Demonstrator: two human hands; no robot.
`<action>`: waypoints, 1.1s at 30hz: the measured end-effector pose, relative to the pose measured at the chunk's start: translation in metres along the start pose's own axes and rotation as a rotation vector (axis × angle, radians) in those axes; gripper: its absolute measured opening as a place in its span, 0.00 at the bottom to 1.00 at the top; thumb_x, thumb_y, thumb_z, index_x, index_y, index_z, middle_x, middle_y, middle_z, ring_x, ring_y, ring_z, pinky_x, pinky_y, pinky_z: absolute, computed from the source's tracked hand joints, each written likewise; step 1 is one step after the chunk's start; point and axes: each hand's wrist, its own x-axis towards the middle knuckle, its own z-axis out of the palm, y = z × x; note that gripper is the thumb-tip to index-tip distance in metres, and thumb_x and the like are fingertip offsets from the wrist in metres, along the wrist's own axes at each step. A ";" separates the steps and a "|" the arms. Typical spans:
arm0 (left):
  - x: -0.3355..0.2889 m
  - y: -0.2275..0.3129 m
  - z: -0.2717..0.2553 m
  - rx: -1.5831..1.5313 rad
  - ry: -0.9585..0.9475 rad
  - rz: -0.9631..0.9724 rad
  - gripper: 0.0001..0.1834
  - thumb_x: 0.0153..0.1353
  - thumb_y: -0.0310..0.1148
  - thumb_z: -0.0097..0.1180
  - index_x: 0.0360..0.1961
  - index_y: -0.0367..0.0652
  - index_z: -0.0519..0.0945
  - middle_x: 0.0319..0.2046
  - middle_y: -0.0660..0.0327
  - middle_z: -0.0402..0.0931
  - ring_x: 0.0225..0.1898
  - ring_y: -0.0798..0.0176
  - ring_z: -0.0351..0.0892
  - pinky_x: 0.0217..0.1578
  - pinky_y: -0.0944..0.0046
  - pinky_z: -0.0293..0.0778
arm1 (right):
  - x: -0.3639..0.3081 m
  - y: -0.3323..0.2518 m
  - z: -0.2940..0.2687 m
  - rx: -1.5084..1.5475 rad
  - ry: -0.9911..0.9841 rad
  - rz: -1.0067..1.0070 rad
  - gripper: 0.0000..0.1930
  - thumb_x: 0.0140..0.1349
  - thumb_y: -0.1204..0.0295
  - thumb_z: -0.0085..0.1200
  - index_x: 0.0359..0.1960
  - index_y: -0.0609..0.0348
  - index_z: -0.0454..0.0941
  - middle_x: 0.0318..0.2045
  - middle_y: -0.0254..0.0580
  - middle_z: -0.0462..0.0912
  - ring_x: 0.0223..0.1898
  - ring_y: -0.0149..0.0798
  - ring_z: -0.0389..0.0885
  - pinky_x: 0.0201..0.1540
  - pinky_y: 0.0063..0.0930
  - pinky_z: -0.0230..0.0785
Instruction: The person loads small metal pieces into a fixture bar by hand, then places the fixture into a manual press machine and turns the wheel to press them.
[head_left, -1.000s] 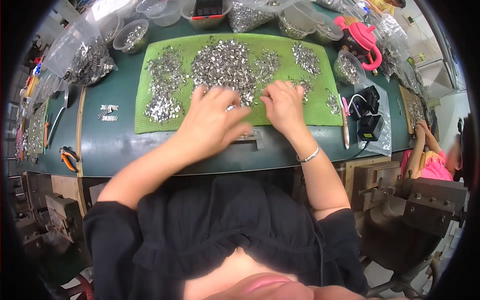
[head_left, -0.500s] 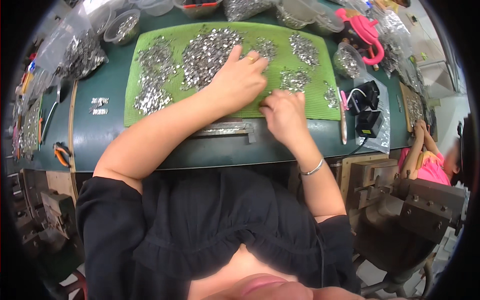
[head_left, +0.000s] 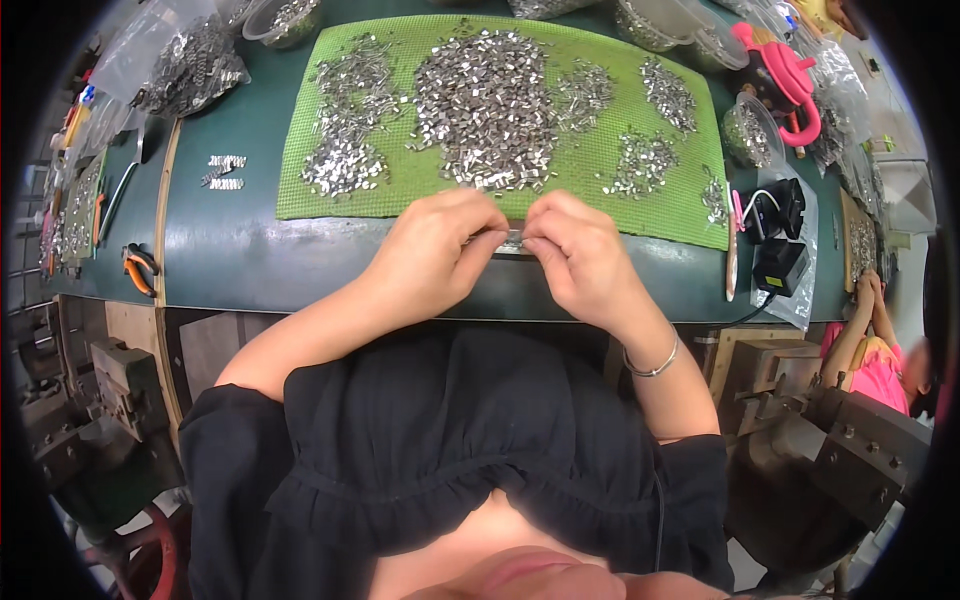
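Both hands meet at the front edge of a green ribbed mat (head_left: 400, 203). My left hand (head_left: 437, 245) is closed, thumb and fingertips pinched together. Facing it, my right hand (head_left: 583, 250) is pinched the same way, a little apart from the left. Between and under the fingertips shows part of a narrow metal strip (head_left: 513, 242); the rest of it is covered by the hands. Whatever the fingers hold is too small or hidden to make out. Just beyond them lies a large pile of small shiny metal pieces (head_left: 490, 110).
Smaller piles of metal pieces (head_left: 345, 165) lie on the mat. To the left are linked metal pieces (head_left: 226, 172) and orange-handled pliers (head_left: 139, 270). On the right stand a plastic tub (head_left: 750, 135), a pink watering can (head_left: 785, 80) and black adapters (head_left: 780, 265). A co-worker's hands (head_left: 868, 288) show far right.
My left hand has come back from the piles to the mat's front edge. My right hand has moved down beside it, over the strip. The whole view has shifted slightly.
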 end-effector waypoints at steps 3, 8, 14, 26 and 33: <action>-0.003 -0.002 0.001 0.007 0.004 -0.003 0.02 0.59 0.21 0.60 0.34 0.34 0.79 0.32 0.53 0.80 0.32 0.51 0.81 0.33 0.59 0.75 | -0.001 0.001 0.006 -0.101 -0.017 -0.041 0.04 0.54 0.84 0.55 0.29 0.64 0.73 0.31 0.47 0.74 0.30 0.53 0.78 0.31 0.42 0.71; -0.002 -0.005 0.003 -0.032 0.031 0.016 0.03 0.58 0.23 0.60 0.32 0.35 0.80 0.30 0.52 0.79 0.33 0.46 0.79 0.34 0.53 0.75 | 0.000 -0.001 0.009 -0.233 -0.022 -0.084 0.05 0.53 0.83 0.53 0.29 0.61 0.70 0.31 0.46 0.71 0.29 0.52 0.77 0.30 0.43 0.71; -0.002 -0.004 0.003 -0.013 0.020 -0.011 0.03 0.58 0.24 0.60 0.32 0.35 0.80 0.31 0.53 0.78 0.33 0.46 0.79 0.34 0.53 0.75 | -0.007 0.006 0.008 -0.371 -0.052 -0.162 0.05 0.52 0.80 0.55 0.30 0.61 0.73 0.33 0.44 0.73 0.30 0.49 0.78 0.30 0.40 0.72; -0.005 -0.009 0.020 0.221 0.126 0.235 0.04 0.54 0.24 0.62 0.30 0.39 0.79 0.33 0.59 0.77 0.34 0.52 0.79 0.35 0.56 0.76 | -0.030 0.014 0.022 -0.500 0.200 -0.300 0.15 0.49 0.78 0.60 0.41 0.66 0.81 0.42 0.44 0.80 0.34 0.42 0.79 0.32 0.31 0.73; -0.008 -0.009 0.023 0.416 0.120 0.336 0.11 0.48 0.25 0.65 0.35 0.40 0.80 0.36 0.60 0.78 0.34 0.55 0.79 0.36 0.59 0.76 | -0.022 0.001 0.022 -0.426 0.243 -0.189 0.11 0.48 0.83 0.61 0.36 0.67 0.81 0.38 0.46 0.82 0.32 0.45 0.81 0.35 0.35 0.73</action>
